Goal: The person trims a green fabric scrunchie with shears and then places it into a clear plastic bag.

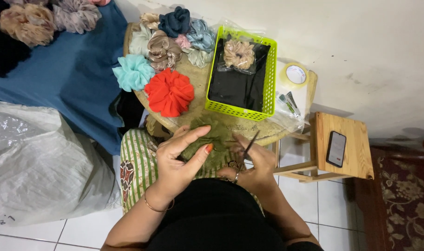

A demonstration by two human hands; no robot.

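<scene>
- My left hand (pixel 181 158) is curled around an olive-green ruffled fabric scrunchie (pixel 212 137), thumb pressed to its near side and fingers spread across the top, holding it just above my lap at the near edge of the table.
- My right hand (pixel 253 166) is closed on a pair of dark-bladed scissors (pixel 248 149); the blades point up and away, touching the right side of the olive scrunchie.
- The round wooden table (pixel 200 81) stands right in front of my knees.
- On it sits a lime-green perforated plastic basket (pixel 269 83), rectangular. Inside lies dark black fabric across the bottom, and on top of that, towards the far end, a beige ruffled scrunchie in a clear plastic bag (pixel 239 55).
- Left of the basket, loose on the tabletop: a red ruffled scrunchie (pixel 169 92), a pale turquoise scrunchie (pixel 133 72) beside it, and behind them a heap of satin scrunchies in beige, navy and grey-blue (pixel 174 35).
- Right of the basket lies a roll of clear tape (pixel 295 74), with some clear packets below it.
- Further right, a small pale wooden stool (pixel 353 144) carries a black phone (pixel 336 148), screen up.
</scene>
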